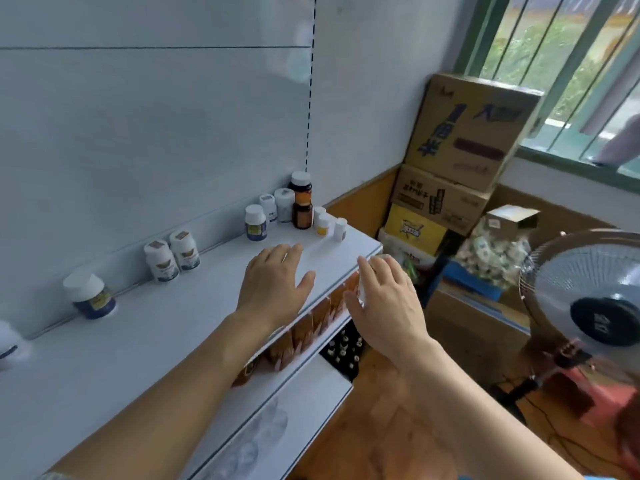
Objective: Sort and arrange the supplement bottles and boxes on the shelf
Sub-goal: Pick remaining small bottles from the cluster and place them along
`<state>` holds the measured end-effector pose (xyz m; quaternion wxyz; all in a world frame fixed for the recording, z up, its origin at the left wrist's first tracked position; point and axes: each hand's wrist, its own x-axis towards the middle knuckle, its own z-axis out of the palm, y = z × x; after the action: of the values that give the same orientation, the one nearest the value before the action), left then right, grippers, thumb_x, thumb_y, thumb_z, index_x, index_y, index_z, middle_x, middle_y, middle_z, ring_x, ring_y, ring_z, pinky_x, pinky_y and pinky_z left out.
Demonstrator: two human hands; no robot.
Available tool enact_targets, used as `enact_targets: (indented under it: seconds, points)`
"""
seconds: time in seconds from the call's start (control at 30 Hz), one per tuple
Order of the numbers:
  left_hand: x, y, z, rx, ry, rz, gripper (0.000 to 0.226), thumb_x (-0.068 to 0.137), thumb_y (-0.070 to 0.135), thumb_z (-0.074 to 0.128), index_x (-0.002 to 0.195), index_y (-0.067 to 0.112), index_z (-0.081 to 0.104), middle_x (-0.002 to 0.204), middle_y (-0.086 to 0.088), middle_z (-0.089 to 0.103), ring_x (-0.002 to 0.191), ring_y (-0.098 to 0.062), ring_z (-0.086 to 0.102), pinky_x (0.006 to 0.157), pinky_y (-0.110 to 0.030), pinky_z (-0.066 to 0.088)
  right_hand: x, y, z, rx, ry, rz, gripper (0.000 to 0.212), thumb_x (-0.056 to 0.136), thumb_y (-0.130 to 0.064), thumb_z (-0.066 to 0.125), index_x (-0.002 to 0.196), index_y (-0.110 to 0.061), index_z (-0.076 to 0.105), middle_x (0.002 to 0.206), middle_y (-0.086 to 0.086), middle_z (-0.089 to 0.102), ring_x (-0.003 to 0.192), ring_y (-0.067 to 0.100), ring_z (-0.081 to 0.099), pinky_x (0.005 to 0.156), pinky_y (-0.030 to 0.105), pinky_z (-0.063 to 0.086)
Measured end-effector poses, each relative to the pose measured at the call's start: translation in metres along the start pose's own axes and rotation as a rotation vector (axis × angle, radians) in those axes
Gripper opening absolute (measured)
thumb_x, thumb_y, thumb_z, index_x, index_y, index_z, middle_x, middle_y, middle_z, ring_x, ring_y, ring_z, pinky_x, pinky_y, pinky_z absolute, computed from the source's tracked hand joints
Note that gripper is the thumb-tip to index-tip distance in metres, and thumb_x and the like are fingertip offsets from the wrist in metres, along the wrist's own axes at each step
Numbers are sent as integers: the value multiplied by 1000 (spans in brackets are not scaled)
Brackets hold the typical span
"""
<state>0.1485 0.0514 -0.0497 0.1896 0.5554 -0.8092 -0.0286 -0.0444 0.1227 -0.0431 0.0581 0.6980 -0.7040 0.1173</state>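
Note:
The white top shelf [138, 341] carries bottles along its back wall. At the far end stand two amber bottles [302, 214] among several white ones [284, 204]. Two white bottles [173, 256] stand mid-shelf, and a blue bottle with a white cap [90, 296] stands nearer. My left hand [273, 282] lies flat over the shelf top with straight fingers and holds nothing. My right hand [388, 306] is at the shelf's front edge, its fingers curled round a white bottle [363, 289] that is mostly hidden. A row of orange boxes [311, 323] fills the shelf below.
Stacked cardboard boxes [464, 140] fill the corner right of the shelf. A standing fan [588, 289] is at the right, close to my right arm. Small dark bottles [343, 351] sit low under the shelves. Another person's hand [620, 140] rests on the window sill.

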Motion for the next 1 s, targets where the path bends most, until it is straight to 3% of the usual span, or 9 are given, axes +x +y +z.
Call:
enact_targets:
  seconds: [0.13, 0.43, 0.63, 0.73, 0.8, 0.9, 1.0]
  points:
    - [51, -9, 23, -17, 3, -67, 56, 98, 47, 44, 144, 15, 43, 144, -4, 50, 132, -24, 43, 109, -38, 34, 62, 20, 14, -6, -24, -65, 66, 99, -50, 40, 153, -15, 27, 155, 10, 35, 147, 33, 21, 121, 46, 20]
    - [114, -42, 41, 14, 63, -226, 54, 94, 46, 46, 138, 13, 51, 130, -5, 59, 120, -27, 52, 99, -42, 45, 176, 27, 51, 106, -19, -270, 59, 97, -44, 47, 147, -14, 37, 145, 9, 46, 142, 34, 30, 117, 47, 29]
    - [136, -52, 55, 36, 186, -362, 51, 85, 46, 37, 111, 10, 62, 104, -8, 64, 95, -34, 59, 79, -43, 52, 233, 39, 80, 194, -8, -431, 52, 92, -36, 52, 136, -8, 50, 130, 13, 57, 129, 37, 45, 106, 50, 42]
    - [153, -51, 61, 69, 253, -447, 30, 84, 32, 57, 103, 8, 62, 110, -11, 60, 100, -37, 55, 79, -44, 52, 261, 59, 86, 208, 5, -471, 46, 90, -32, 57, 130, -11, 55, 122, 11, 60, 117, 36, 51, 93, 46, 48]
    - [161, -54, 64, 110, 276, -502, 30, 82, 23, 67, 107, 6, 62, 117, -16, 57, 106, -40, 52, 78, -46, 53, 275, 71, 88, 216, -36, -467, 44, 88, -35, 59, 127, -14, 57, 120, 9, 60, 109, 34, 54, 83, 43, 50]
    - [171, -58, 72, 149, 254, -595, 40, 83, 18, 67, 120, 4, 60, 130, -24, 51, 117, -45, 47, 82, -50, 51, 291, 93, 98, 215, -135, -549, 40, 85, -37, 61, 119, -17, 59, 114, 4, 58, 97, 28, 55, 70, 37, 51]
    - [174, -64, 78, 142, 182, -649, 42, 85, 12, 61, 126, 6, 56, 131, -20, 49, 115, -44, 48, 86, -50, 49, 296, 105, 109, 254, -218, -664, 33, 86, -32, 63, 115, -19, 60, 106, -1, 57, 88, 23, 57, 62, 33, 51]
